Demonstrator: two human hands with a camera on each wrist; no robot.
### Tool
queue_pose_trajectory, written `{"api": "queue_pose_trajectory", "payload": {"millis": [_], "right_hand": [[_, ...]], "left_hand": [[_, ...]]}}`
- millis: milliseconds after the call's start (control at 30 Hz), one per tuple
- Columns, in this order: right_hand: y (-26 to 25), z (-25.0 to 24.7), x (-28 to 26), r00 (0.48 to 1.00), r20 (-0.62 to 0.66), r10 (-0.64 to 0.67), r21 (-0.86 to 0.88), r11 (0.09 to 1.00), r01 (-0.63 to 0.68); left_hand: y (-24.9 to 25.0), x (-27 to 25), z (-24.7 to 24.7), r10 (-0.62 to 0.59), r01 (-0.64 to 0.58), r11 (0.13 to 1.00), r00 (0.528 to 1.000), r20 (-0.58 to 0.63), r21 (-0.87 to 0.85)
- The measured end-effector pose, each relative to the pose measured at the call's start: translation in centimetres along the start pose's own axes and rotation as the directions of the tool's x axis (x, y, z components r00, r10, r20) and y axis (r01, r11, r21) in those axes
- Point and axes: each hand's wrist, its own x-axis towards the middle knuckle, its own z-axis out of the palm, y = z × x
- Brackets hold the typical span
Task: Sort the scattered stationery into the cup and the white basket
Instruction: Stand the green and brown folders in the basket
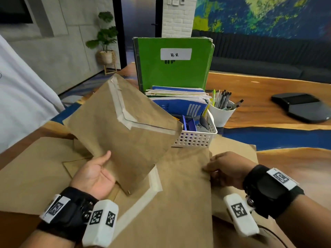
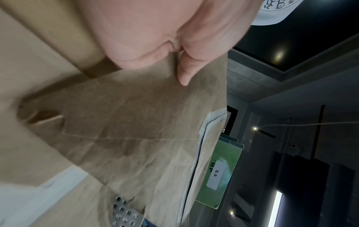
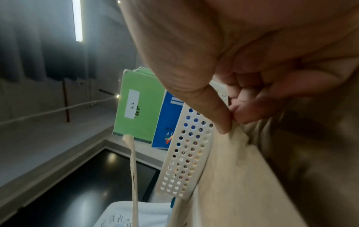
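Left hand (image 1: 95,176) pinches a raised brown envelope (image 1: 123,129), thumb on top, its long axis pointing forward-right toward the white basket (image 1: 195,138). Right hand (image 1: 225,169) apparently pinches the flat envelope's (image 1: 182,185) edge. Cup (image 1: 221,113) stands just beyond the basket.

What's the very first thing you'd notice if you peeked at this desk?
The big brown envelope that the left hand holds up in the middle, hiding part of the white basket behind it. Next, the bright green folder marked "H.R", upright at the basket's back, with a white cup of pens to its right. The right hand pinches the edge of another envelope lying flat.
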Motion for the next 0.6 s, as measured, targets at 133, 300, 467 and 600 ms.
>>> {"api": "queue_pose_trajectory", "payload": {"millis": [133, 300, 467, 600], "right_hand": [[0.6, -1.2, -0.8, 0.992, -0.071, -0.101, -0.092, 0.991, 0.094], [-1.1, -7.3, -4.4, 0.892, -0.249, -0.378, -0.262, 0.913, 0.314], [-5.8, -13.2, -8.4, 0.55, -0.422, -0.721, -0.493, 0.691, 0.529], [-8.4, -10.0, -10.2, 0.33, -0.292, -0.898, -0.795, 0.42, 0.438]], "left_hand": [[0.1, 0.0, -0.3, -0.003, 0.003, 1.0, 1.0, 0.026, -0.006], [0.2, 0.1, -0.6, 0.025, -0.024, 1.0, 0.998, 0.054, -0.018], [-0.4, -0.2, 0.2, 0.031, -0.042, 0.996, 0.991, 0.131, 0.082], [-0.9, -0.6, 0.6, 0.032, -0.052, 0.988, 0.99, 0.141, 0.143]]}}
